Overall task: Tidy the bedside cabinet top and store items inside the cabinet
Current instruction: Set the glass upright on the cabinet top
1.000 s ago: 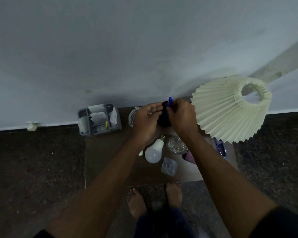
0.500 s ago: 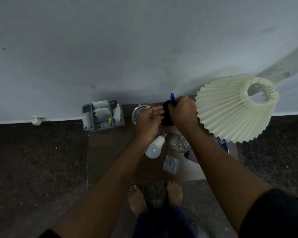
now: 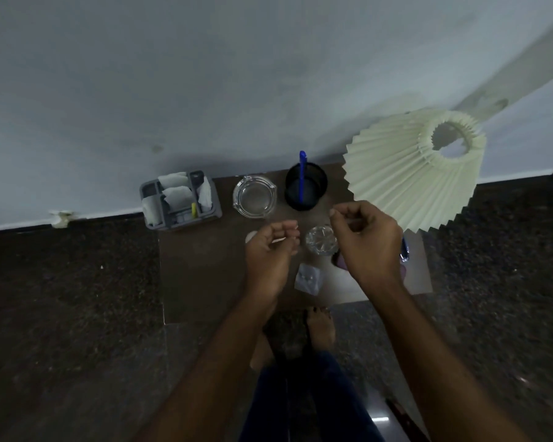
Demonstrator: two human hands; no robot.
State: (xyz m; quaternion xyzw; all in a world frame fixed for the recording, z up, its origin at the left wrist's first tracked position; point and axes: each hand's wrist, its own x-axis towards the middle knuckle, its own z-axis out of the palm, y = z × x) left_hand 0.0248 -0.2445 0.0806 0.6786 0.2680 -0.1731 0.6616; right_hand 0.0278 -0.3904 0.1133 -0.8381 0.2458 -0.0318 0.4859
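A black pen cup (image 3: 313,199) stands at the back of the brown cabinet top (image 3: 205,275) with a blue pen (image 3: 302,173) upright in it. My left hand (image 3: 270,250) hovers in front of it with loosely curled fingers and holds nothing. It covers most of a white bulb (image 3: 250,237). My right hand (image 3: 366,242) hangs to the right, also loosely curled and holding nothing. A small glass dish (image 3: 321,240) lies between the hands. A small clear plastic bag (image 3: 307,278) lies nearer to me.
A glass ashtray (image 3: 254,196) sits left of the pen cup. A grey caddy (image 3: 179,199) with white packets stands at the cabinet's back left corner. A pleated cream lampshade (image 3: 412,167) overhangs the right side. A purple item (image 3: 340,261) and a blue item (image 3: 404,250) lie under my right arm.
Both hands let go of the pen cup and drew back toward me. The blue pen now stands in the cup on its own.
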